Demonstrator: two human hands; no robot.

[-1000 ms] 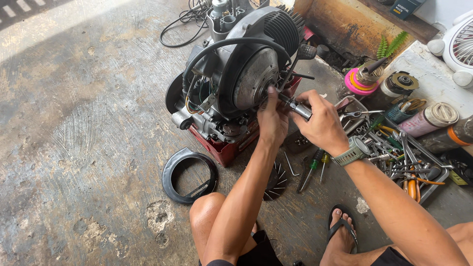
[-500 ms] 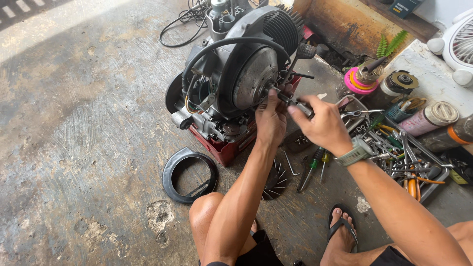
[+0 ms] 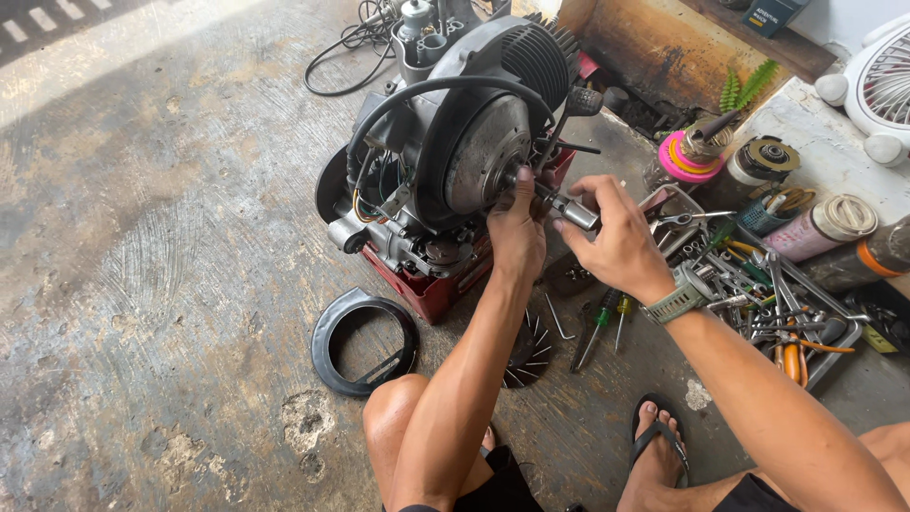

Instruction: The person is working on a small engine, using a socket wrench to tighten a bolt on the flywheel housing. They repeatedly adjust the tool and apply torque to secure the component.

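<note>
Daylight, bright and even; exposure sound. Brightest zone on the concrete floor (image 3: 142, 237) at upper left, where a pale washed-out patch meets a dark band in the corner. Soft shadow beneath the engine (image 3: 455, 161) and under the forearms; no hard edges. Mild sheen on the metal flywheel face and on the tool tray (image 3: 834, 341). Focus sharp throughout; no motion blur. Wide-angle stretch noticeable toward frame edges.

A dark rectangular sign (image 3: 779, 13) stands at the top right; a yellow-black label (image 3: 879, 338) lies beside the tools.
</note>
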